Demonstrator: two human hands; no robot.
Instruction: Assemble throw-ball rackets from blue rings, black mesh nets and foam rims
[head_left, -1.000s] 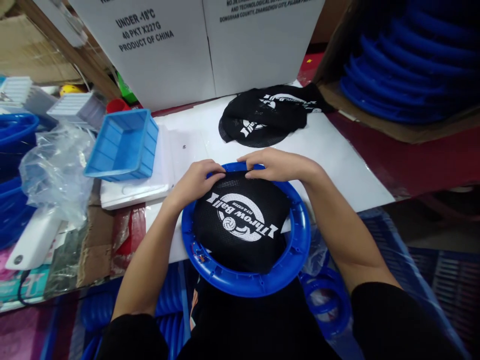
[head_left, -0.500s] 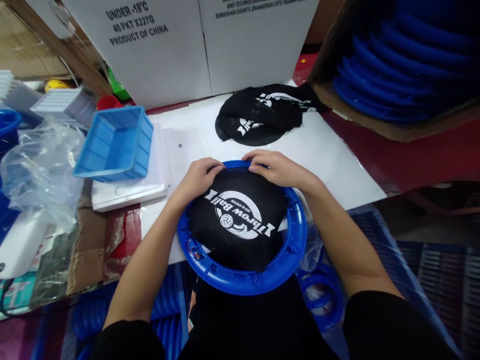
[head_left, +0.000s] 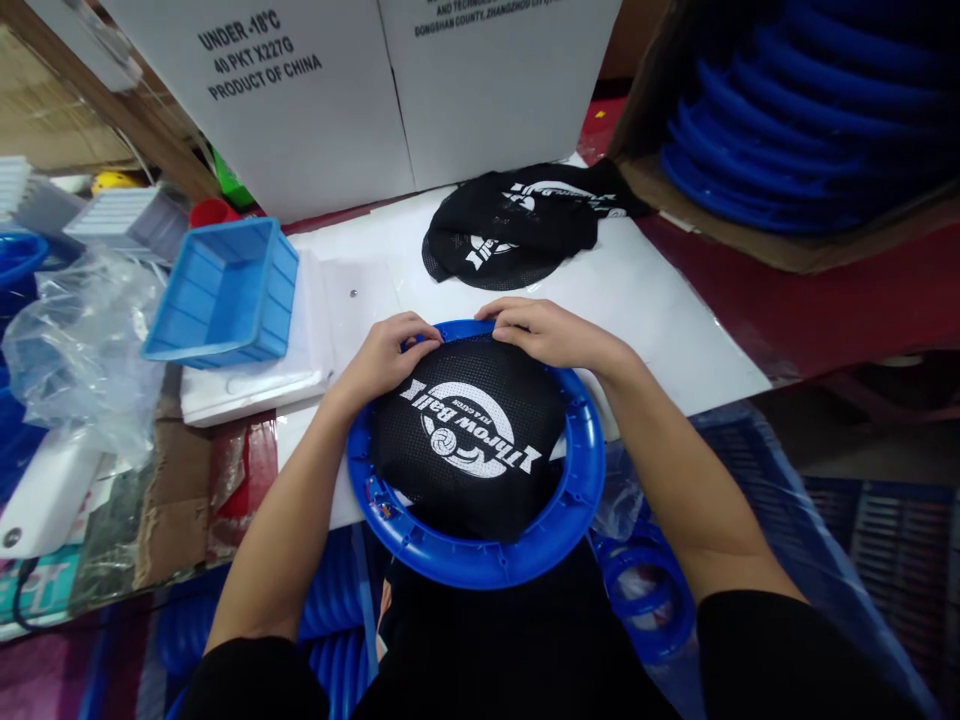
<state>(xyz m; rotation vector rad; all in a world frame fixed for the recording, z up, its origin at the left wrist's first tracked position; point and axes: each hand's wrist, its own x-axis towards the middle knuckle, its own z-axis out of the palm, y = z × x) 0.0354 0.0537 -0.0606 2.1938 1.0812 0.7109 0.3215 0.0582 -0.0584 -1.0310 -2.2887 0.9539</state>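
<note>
A blue plastic ring (head_left: 480, 567) lies at the table's near edge, partly over my lap. Across its opening rests a round black mesh cloth (head_left: 457, 505) printed "Throw Ball" in white. My left hand (head_left: 390, 352) is closed at the upper left of the ring, its fingertips pinching the cloth's far edge against the rim. On the upper right, the fingers of my right hand (head_left: 534, 333) are curled over the rim and the same cloth edge. Between the hands a short stretch of blue rim shows. The exact fingertip contact is partly hidden.
More black mesh cloths (head_left: 517, 235) lie ahead on the white board (head_left: 675, 340). A light-blue bin (head_left: 225, 290) stands at left, beside a crumpled clear bag (head_left: 82, 350). White cartons (head_left: 330, 130) rise behind. Stacked blue rings (head_left: 795, 150) fill a box at right.
The view has shifted slightly, moving most things a little left in the picture. Both hands keep their places on the cloth and ring, with hardly any visible movement.
</note>
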